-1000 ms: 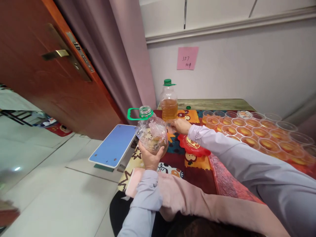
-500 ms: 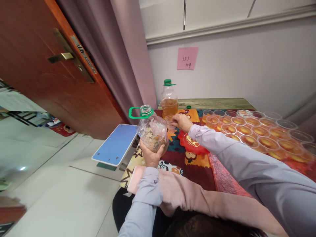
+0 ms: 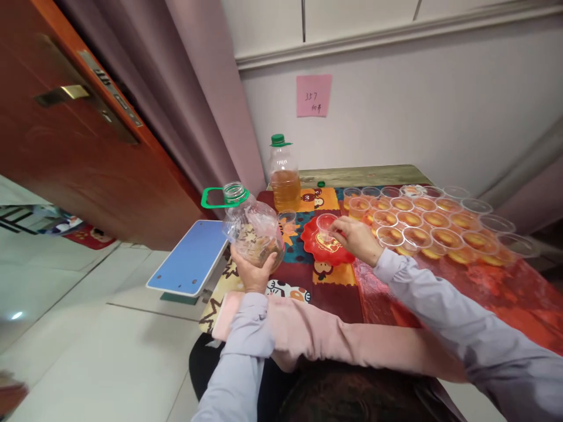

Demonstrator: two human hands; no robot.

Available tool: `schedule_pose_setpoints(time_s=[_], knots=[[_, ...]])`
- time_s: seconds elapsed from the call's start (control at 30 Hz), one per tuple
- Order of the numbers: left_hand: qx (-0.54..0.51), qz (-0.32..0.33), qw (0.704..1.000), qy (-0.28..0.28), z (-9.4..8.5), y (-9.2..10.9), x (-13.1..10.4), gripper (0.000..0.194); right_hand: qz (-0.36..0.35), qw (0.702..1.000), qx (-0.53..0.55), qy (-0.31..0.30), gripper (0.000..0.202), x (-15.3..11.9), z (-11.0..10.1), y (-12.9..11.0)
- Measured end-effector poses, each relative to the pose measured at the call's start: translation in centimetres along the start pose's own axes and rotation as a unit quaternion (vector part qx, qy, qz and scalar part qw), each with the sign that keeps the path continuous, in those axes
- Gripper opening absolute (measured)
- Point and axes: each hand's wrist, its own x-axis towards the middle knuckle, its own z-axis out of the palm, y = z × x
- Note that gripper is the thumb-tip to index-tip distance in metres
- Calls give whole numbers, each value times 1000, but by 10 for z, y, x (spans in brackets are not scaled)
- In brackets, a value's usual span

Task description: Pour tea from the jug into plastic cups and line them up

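Observation:
My left hand [image 3: 254,271] grips the lower body of a clear plastic jug [image 3: 253,228], which leans to the left. The jug's mouth is uncapped and has a green handle ring; whether liquid is left in the bottom is hard to tell. My right hand [image 3: 357,237] pinches the rim of a clear plastic cup [image 3: 326,225] at the scalloped red plate [image 3: 311,246]; I cannot tell if the cup rests on the plate. Another clear cup [image 3: 287,218] stands close to the jug's right side.
A capped bottle of amber liquid [image 3: 285,186] stands behind, near a loose green cap [image 3: 321,184]. Rows of clear cups [image 3: 409,218], many with amber liquid, cover the table's right side. A blue board [image 3: 189,255] lies left of the table; a wooden door [image 3: 79,129] is beyond.
My right hand has moved right, from the cup beside the jug to the cup at the red plate. The left hand keeps its grip on the jug. The view has shifted slightly right.

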Motion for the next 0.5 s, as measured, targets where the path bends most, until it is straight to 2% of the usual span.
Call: schedule_pose_setpoints(time_s=[0.13,0.27,0.37,0.5], knots=[[-16,6,1000,24,-2,10,2,134,46,998,-18,-25,12,-8,21,10],[-19,-13,1000,17,-2,22,7,138,30,999,-13,-15,12,-7,17,7],[4,-38,999,22,-1,31,13,131,23,999,0,28,29,-12,11,3],[6,-63,998,13,-7,49,26,108,77,991,26,110,59,-14,17,-4]])
